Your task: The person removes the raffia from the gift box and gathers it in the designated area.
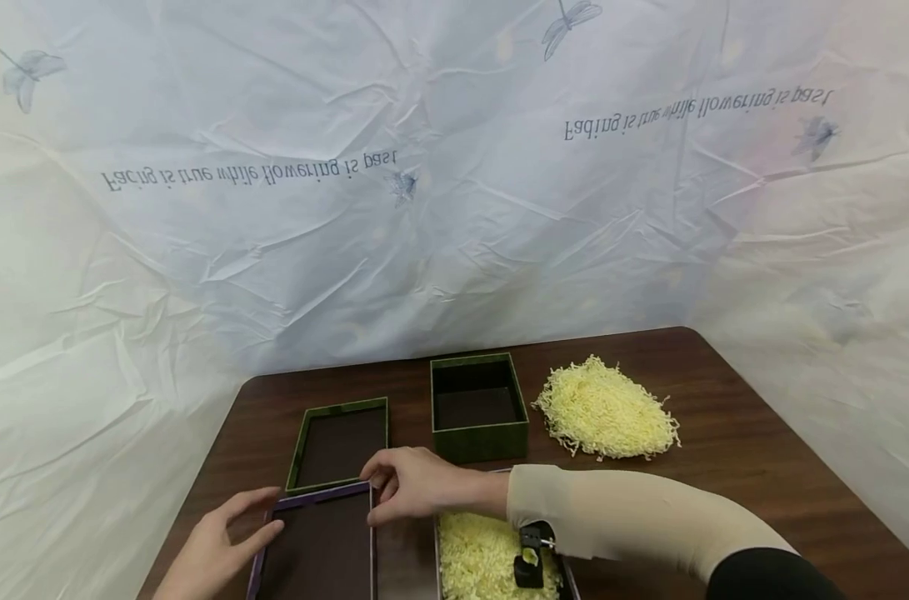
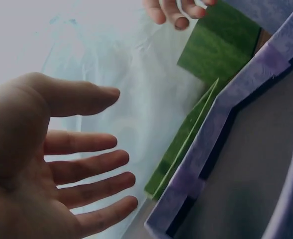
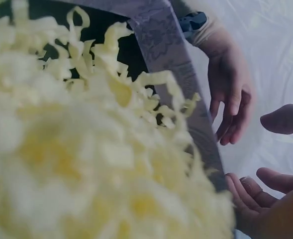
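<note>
A shallow purple-rimmed lid (image 1: pixel 315 546) lies inside up at the front of the table. My left hand (image 1: pixel 225 537) is beside its far left corner, thumb and fingers spread and holding nothing; the left wrist view shows the hand (image 2: pixel 61 164) apart from the rim (image 2: pixel 201 154). Over the lid's far right corner hovers my right hand (image 1: pixel 420 483), fingers loosely bent, with a gap between thumb (image 3: pixel 285 119) and fingers. My right forearm passes above a purple box (image 3: pixel 178 74) filled with pale yellow shredded paper (image 1: pixel 484 554), hiding part of it.
Behind the purple lid lies a green-rimmed lid (image 1: pixel 337 446). An empty green box (image 1: pixel 480 442) stands to its right. Farther right, a loose heap of yellow shredded paper (image 1: pixel 607 412) sits on the dark wooden table (image 1: pixel 731 450). A white printed sheet (image 1: pixel 454 208) hangs behind the table.
</note>
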`<state>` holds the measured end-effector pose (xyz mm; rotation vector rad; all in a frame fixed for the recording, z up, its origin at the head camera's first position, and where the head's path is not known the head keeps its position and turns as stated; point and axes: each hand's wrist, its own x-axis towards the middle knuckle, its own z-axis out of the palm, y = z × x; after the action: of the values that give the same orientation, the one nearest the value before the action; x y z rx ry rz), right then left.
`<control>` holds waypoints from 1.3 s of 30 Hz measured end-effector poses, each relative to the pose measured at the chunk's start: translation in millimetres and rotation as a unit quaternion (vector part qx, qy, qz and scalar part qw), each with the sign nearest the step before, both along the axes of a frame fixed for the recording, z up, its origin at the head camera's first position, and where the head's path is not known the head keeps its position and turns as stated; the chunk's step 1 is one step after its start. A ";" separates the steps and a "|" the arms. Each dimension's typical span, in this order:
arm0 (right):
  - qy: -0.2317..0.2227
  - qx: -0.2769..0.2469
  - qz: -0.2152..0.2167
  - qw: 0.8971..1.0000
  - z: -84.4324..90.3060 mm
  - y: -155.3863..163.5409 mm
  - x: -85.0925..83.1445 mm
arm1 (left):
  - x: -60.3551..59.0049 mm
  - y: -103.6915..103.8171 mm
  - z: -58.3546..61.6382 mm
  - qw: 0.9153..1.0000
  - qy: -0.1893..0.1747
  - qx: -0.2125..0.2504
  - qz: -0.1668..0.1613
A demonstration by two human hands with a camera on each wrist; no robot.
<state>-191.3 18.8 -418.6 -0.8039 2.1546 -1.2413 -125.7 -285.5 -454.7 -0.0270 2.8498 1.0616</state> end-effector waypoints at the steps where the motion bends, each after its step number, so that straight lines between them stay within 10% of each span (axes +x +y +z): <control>1: 0.013 -0.001 0.006 1.000 1.6 4.0 -0.5 | -1.6 4.1 1.1 1.000 0.003 0.013 -0.002; 20: 0.183 0.031 0.034 0.982 15.8 76.0 0.0 | -22.7 59.6 2.3 0.971 0.155 0.093 -0.157; 39: 0.259 0.080 0.117 0.955 12.9 112.3 -2.5 | -30.9 103.2 -2.0 0.955 0.125 0.134 -0.233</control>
<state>-193.7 131.1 -405.7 -1.3866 2.4234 -0.7800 -156.5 -182.3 -456.8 0.8104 2.6648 1.3964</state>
